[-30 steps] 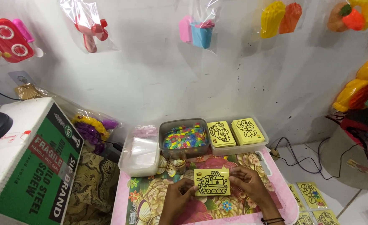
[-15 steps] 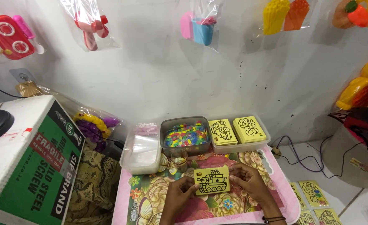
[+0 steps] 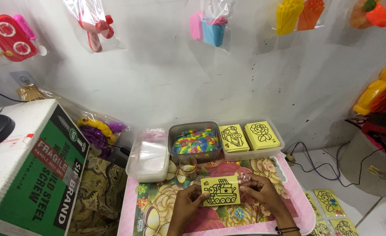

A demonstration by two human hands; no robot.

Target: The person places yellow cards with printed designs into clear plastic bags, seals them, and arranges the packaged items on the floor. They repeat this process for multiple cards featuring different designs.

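A green-and-white cardboard box [image 3: 31, 166] stands left of the floral table [image 3: 166, 205]. At the table's back sit a tub of coloured pieces [image 3: 196, 141] and a tray of yellow cards [image 3: 247, 137]. The left hand [image 3: 189, 206] and right hand [image 3: 263, 193] close their fingers on a yellow tank picture card [image 3: 220, 191] above the table.

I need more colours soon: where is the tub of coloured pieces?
In the head view, the tub of coloured pieces sits at the floral table's far edge, between the clear bag stack and the tray of yellow cards.
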